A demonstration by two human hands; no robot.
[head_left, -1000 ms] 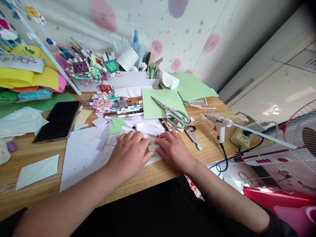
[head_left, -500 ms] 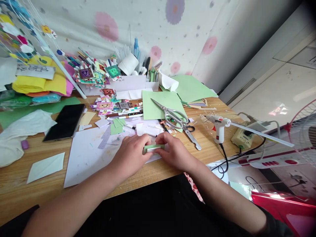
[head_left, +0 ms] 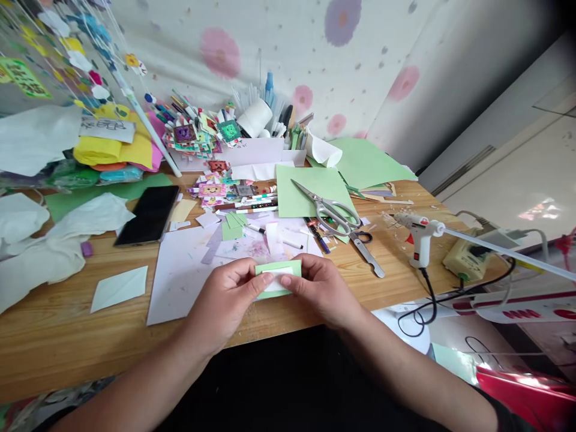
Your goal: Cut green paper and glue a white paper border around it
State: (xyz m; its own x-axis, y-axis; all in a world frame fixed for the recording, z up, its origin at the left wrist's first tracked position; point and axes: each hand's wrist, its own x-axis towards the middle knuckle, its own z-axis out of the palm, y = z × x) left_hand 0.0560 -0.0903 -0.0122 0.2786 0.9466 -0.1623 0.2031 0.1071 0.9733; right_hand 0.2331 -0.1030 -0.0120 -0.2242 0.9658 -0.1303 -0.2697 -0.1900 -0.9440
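Note:
Between both hands, over the front of the desk, is a small green paper rectangle with a smaller white paper piece lying on its face. My left hand pinches its left side, the thumb pressing on the white piece. On the right side my right hand grips it the same way, thumb also on the white piece. The fingers behind the paper are hidden. Beyond the hands, a white sheet lies on the desk with small green paper pieces and a marker on it.
Scissors lie on a green sheet. A hot glue gun stands at right, its cord hanging over the desk edge near a power strip. A phone and white cloth are at left.
The green paper has tilted from nearly edge-on to face up, so the white piece on it now shows broadly. Both thumbs now lie across it. The camera view has shifted left.

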